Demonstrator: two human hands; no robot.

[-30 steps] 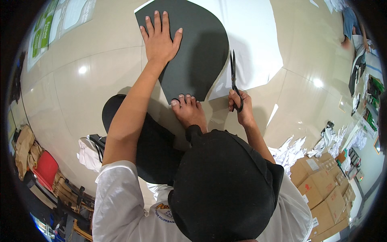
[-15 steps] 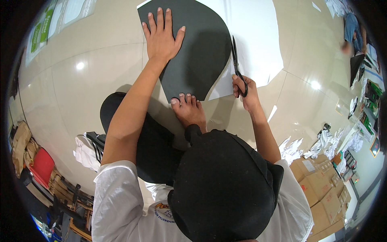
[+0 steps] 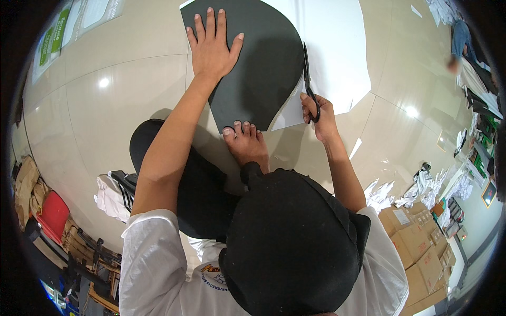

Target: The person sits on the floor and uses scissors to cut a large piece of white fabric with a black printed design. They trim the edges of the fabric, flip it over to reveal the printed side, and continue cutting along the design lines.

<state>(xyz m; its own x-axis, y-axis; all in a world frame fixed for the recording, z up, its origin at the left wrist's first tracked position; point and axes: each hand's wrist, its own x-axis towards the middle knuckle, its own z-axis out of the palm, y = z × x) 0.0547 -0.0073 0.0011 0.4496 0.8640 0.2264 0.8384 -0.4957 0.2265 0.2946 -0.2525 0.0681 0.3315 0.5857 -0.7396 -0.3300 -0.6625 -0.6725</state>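
Note:
My left hand (image 3: pixel 213 52) lies flat, fingers spread, on a dark grey sheet (image 3: pixel 263 73) with a rounded right side. Beneath that sheet is a larger piece of white paper (image 3: pixel 337 58), which shows along its right. In my right hand (image 3: pixel 320 116) is a pair of black scissors (image 3: pixel 307 79), fingers around the handles. Its blades point away from me, along the curved edge of the dark sheet, at the white paper. My bare foot (image 3: pixel 247 142) rests at the sheet's near edge.
Crumpled white paper scraps (image 3: pixel 379 194) and stacked cardboard boxes (image 3: pixel 419 247) lie to the right. A red chair part (image 3: pixel 52 213) stands at the left. Another person (image 3: pixel 461 45) is at the far right. Glossy tiled floor (image 3: pixel 116 105) surrounds the sheets.
My right hand and the scissors have shifted slightly forward and left along the curved edge. My left hand stays on the sheet. The person at far right has moved a little.

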